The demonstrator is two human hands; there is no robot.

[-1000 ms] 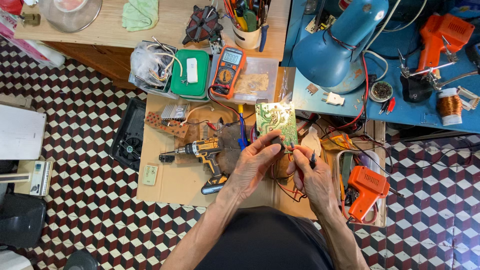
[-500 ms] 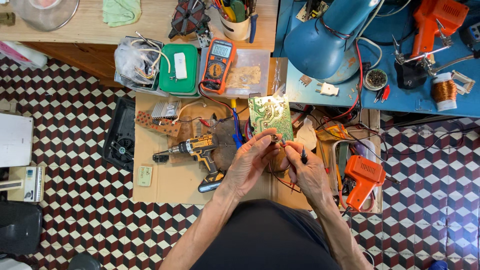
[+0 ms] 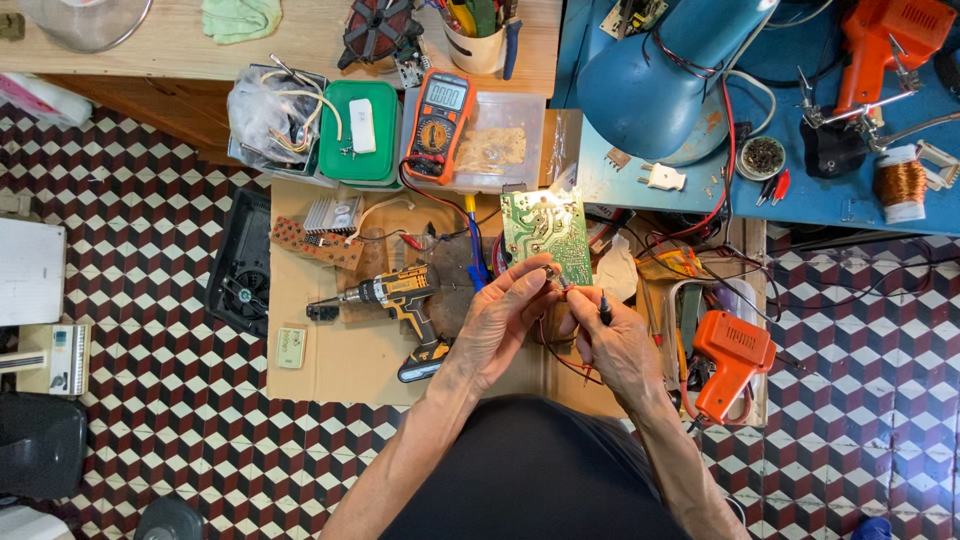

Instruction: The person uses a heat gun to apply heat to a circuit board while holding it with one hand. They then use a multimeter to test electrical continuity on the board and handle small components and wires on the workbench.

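The left hand [image 3: 500,320] and right hand [image 3: 612,340] meet just below a green circuit board [image 3: 547,232], which stands tilted on edge over the brown cardboard [image 3: 340,360] spread on the floor. The left hand's grip is closed: thumb and fingertips pinch a small part at the board's lower edge, though what exactly sits between them is too small to tell. The right hand's grip is also closed, holding a thin black probe [image 3: 604,306] like a pen, its tip pointing up toward the same lower edge of the board. So the board lies just above and ahead of both grips, touching the left fingertips and right beside the probe tip. Red and black leads [image 3: 560,355] loop beneath the two hands.

Left of the hands a yellow and black drill [image 3: 395,300] lies on its side on the cardboard. Beyond it are a finned heat sink [image 3: 332,213] and a brown perforated board [image 3: 315,243]. An orange multimeter [image 3: 438,125] rests across a clear plastic box [image 3: 500,150], next to a green box [image 3: 360,130]. To the right, an orange soldering gun [image 3: 730,360] lies in a cluttered tray. A blue lamp [image 3: 665,75] stands on the blue counter [image 3: 850,190], with a copper wire spool [image 3: 900,182] near its edge. The floor [image 3: 130,200] is checkered tile in red, black and white.
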